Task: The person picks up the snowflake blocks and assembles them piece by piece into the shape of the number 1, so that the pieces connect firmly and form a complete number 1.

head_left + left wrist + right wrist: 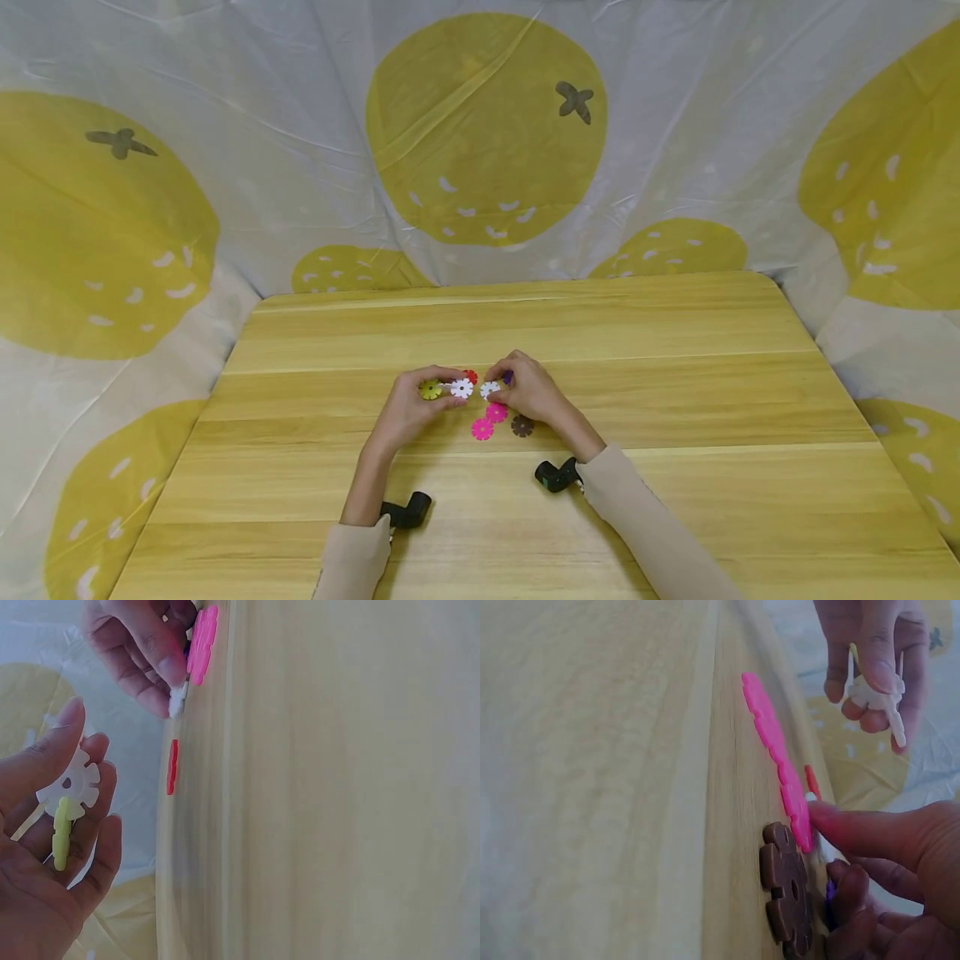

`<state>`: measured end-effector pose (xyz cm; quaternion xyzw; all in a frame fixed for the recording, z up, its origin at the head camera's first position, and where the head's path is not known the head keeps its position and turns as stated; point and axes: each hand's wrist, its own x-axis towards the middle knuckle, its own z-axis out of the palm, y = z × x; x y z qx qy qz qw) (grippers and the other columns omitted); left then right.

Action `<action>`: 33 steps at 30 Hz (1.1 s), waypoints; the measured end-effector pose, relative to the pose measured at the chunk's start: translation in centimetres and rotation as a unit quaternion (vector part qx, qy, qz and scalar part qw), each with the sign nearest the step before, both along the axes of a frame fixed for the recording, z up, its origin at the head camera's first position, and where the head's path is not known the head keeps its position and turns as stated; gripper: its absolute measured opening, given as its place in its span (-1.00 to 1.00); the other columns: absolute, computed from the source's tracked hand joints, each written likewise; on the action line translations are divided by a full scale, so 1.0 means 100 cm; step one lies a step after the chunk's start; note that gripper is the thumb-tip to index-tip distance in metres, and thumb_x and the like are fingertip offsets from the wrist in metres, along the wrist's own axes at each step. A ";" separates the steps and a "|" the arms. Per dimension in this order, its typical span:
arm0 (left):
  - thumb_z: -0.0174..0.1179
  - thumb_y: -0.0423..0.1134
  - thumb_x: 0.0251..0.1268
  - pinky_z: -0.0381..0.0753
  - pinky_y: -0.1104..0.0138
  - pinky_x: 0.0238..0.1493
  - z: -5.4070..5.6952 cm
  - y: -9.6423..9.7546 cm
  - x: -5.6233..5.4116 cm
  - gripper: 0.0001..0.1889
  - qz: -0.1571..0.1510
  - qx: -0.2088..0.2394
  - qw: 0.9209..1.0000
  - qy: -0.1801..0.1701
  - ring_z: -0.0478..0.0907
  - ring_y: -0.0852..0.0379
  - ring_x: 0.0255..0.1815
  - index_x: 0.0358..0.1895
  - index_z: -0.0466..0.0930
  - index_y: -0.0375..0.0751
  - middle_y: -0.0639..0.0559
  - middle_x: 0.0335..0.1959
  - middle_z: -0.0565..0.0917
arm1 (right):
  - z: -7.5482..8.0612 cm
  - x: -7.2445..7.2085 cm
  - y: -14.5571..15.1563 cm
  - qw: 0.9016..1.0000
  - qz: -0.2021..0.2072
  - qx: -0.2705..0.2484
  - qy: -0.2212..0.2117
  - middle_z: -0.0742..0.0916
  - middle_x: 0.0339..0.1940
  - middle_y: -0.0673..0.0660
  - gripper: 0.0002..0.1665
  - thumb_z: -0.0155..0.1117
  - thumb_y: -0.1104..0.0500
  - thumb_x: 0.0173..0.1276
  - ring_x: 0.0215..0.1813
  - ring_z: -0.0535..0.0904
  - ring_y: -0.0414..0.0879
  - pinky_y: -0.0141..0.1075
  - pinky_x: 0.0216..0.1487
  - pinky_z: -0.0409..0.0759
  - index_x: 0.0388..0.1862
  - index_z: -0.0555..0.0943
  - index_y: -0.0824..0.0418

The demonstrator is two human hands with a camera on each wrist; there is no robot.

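My left hand [408,410] holds a small joined piece of notched plastic discs. In the left wrist view a white disc [84,789] and a yellow disc [61,838] join at an angle between thumb and fingers. My right hand [534,393] pinches a single white disc [489,390] at the table, close to the left hand's piece but apart from it. A purple disc [508,377] shows partly behind the right fingers. Flat on the table lie a red disc [172,767], two pink discs [482,429] and a brown disc [786,889].
The wooden table [300,467] extends around the hands. Black devices [411,510] are strapped at both wrists, under the sleeves' ends. A white cloth with yellow fruit prints [487,125] hangs behind and beside the table.
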<state>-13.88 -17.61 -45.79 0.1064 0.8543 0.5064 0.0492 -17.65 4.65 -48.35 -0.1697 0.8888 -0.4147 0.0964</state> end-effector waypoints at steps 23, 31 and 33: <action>0.53 -0.34 0.16 0.61 0.05 0.26 0.005 0.005 0.003 -0.69 -0.005 0.014 1.000 -0.014 0.68 0.02 0.18 -0.01 0.82 -0.05 0.04 0.02 0.82 | 0.014 0.021 0.028 0.974 0.000 -0.217 -0.057 0.81 -0.23 0.19 -0.77 0.46 0.25 0.38 -0.25 0.79 -0.04 -0.34 -0.20 0.74 0.01 0.76 0.21; 0.54 -0.30 0.14 0.58 0.04 0.28 0.010 0.007 0.005 -0.69 -0.009 0.029 0.999 -0.020 0.67 0.00 0.22 -0.01 0.83 -0.03 0.01 0.04 0.82 | 0.016 0.025 0.025 0.970 0.004 -0.238 -0.046 0.81 -0.19 0.25 -0.77 0.45 0.23 0.39 -0.20 0.81 0.07 -0.04 -0.12 0.79 0.00 0.77 0.20; 0.54 -0.31 0.14 0.59 0.04 0.26 0.010 0.007 0.005 -0.69 -0.008 0.031 0.999 -0.021 0.67 0.00 0.22 -0.01 0.83 -0.03 0.01 0.03 0.82 | 0.017 0.026 0.024 0.970 0.002 -0.241 -0.044 0.81 -0.20 0.25 -0.78 0.45 0.24 0.39 -0.20 0.81 0.10 -0.02 -0.13 0.78 0.00 0.77 0.21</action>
